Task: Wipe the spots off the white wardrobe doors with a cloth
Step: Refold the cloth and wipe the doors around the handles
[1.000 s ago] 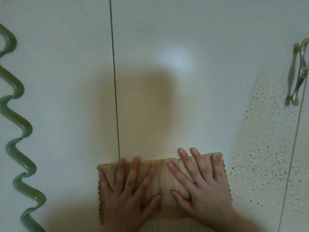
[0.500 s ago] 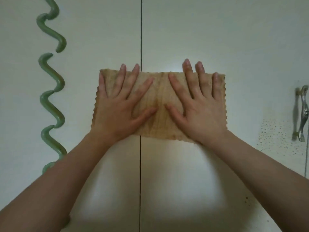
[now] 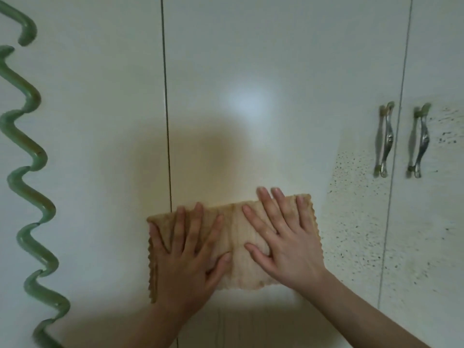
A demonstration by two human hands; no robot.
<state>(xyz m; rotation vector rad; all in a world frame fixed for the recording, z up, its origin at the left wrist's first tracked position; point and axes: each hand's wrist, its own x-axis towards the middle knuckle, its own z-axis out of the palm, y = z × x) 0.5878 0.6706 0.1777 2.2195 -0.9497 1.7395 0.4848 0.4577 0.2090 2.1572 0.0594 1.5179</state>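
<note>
Cloth (image 3: 234, 222) has slid back down the middle door (image 3: 251, 59) since half a second ago. The left hand (image 3: 185, 262) and right hand (image 3: 286, 249) press it flat, fingers spread, its left edge over the seam (image 3: 165, 96). Spots (image 3: 351, 222) by the door's right edge remain, probably the next pass.

No readable text (nor numbers).

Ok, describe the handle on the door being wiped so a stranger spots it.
Start from the white wardrobe doors. Right of the tan cloth, past the speckled patch, two curved metal handles flank a seam. It is the left handle, nearer the cloth; its twin sits across the seam.
</note>
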